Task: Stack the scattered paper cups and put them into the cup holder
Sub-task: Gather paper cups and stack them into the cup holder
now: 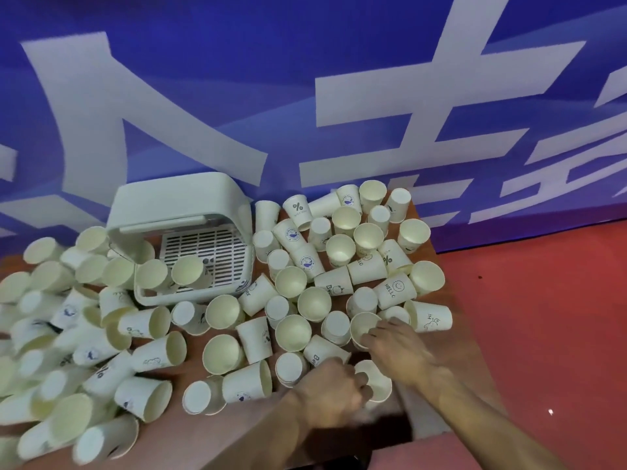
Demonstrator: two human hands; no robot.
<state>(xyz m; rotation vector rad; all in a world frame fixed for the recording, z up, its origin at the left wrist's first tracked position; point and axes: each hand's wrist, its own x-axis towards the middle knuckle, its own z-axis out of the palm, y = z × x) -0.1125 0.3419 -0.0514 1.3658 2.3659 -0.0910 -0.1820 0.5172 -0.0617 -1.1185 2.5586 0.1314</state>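
Several white paper cups [291,283] with blue prints lie scattered over a brown table [200,374], some upright, some tipped over. A pale cup holder [176,205] with a slatted tray stands at the back centre-left, and two cups [188,271] rest at its front opening. Near the table's front right, my left hand [334,395] grips a cup [378,381] by its side. My right hand [397,347] reaches over it and pinches the rim of an upright cup [363,325].
A blue banner [305,96] with large white characters hangs right behind the table. Red floor [529,334] lies to the right of the table edge. Cups crowd the left side in a dense, blurred pile [51,351].
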